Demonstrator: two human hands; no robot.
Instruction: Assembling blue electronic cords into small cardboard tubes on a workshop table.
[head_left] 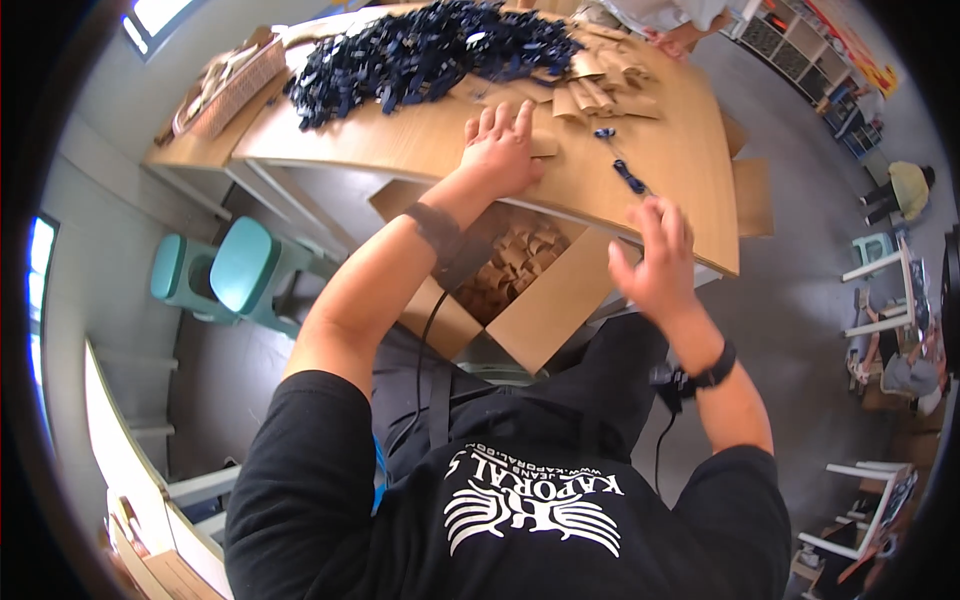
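Observation:
My left hand (pixel 500 152) lies palm down on the wooden table (pixel 690 180), its fingers stretched forward. A small brown paper piece (pixel 544 146) shows at its thumb side, partly covered by the hand. My right hand (pixel 662 255) hovers at the table's front edge, slightly blurred, thumb and fingers apart with nothing seen between them. Just beyond its fingertips lies a slim dark blue bundle (pixel 628 176), perhaps a tied cable, and a smaller blue piece (pixel 604 133) is farther back. A big heap of similar dark blue pieces (pixel 430 55) covers the back of the table.
Rolled brown paper sleeves (pixel 605 90) lie beside the heap. An open cardboard box (pixel 555 310) with brown paper pieces stands below the front edge, before my lap. A basket (pixel 235 90) sits far left, turquoise stools (pixel 245 265) below it. Another person's hands (pixel 680 38) are at the far right.

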